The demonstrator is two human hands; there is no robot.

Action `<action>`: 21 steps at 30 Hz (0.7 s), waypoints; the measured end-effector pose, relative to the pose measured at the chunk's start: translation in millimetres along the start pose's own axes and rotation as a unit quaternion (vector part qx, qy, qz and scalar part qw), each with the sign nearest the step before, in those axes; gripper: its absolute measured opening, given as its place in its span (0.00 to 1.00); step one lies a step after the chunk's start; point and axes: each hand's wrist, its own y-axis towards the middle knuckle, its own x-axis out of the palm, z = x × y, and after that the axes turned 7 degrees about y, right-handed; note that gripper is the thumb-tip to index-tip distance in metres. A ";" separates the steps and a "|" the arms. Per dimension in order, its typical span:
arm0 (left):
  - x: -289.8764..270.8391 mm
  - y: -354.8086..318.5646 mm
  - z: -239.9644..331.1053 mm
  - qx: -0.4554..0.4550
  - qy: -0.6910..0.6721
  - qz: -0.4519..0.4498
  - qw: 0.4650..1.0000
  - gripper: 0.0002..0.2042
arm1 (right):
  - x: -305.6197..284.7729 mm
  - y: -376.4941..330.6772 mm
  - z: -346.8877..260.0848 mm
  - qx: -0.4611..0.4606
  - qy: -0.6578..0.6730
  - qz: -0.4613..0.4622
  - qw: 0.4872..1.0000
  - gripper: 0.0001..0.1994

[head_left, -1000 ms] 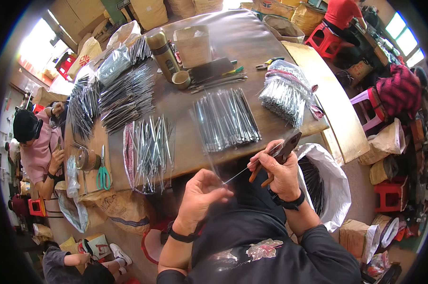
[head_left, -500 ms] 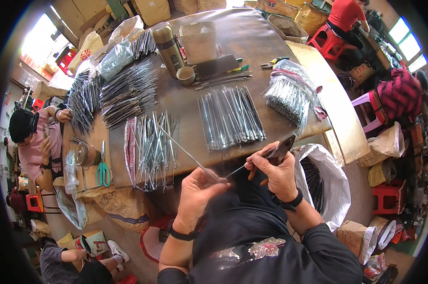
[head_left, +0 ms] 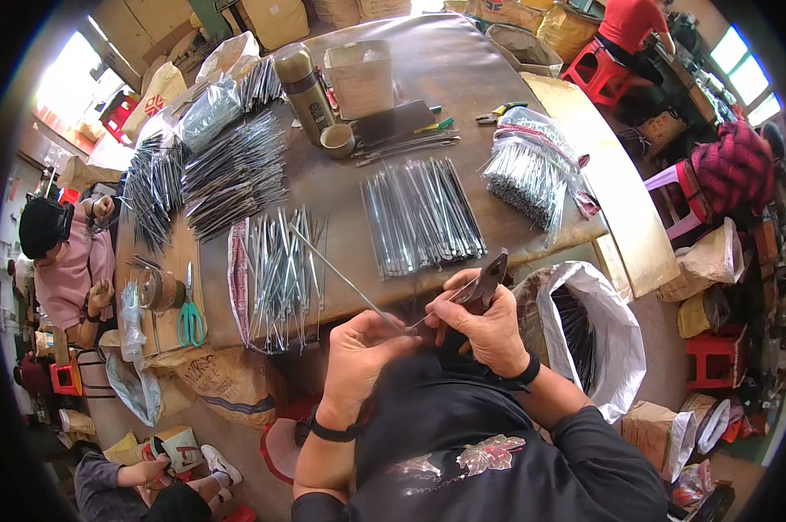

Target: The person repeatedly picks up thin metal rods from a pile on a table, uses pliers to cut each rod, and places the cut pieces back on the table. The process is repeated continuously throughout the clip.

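Near the table's front edge my left hand (head_left: 358, 352) pinches a long thin metal rod (head_left: 334, 271) by its lower end; the rod slants up and left over a loose bunch of similar rods (head_left: 282, 283). My right hand (head_left: 489, 331) is closed around dark-headed pliers (head_left: 487, 283), jaws pointing up. Its thumb and forefinger also pinch a thin wire-like piece (head_left: 422, 321) that runs to the fingertips of my left hand. Whether this piece is joined to the rod I cannot tell. Directly beyond my hands lies a flat row of metal strips (head_left: 423, 217).
Bundles of dark rods (head_left: 235, 178) cover the table's left side. A plastic bag of rods (head_left: 532, 174) lies to the right. A flask (head_left: 304, 91), cup (head_left: 337, 139) and bin (head_left: 358, 80) stand farther back. Teal scissors (head_left: 189, 320) lie left. An open white sack (head_left: 615, 335) stands right.
My right hand has moved left toward my left hand with the pliers, and less of the wire-like piece shows between them. My left hand has hardly moved. The co-worker's hands at left have shifted.
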 end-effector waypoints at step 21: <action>11.9 -7.7 -0.7 -0.115 -0.066 -0.151 0.980 0.18 | -32.4 8.2 17.1 0.065 -0.060 0.026 0.996 0.16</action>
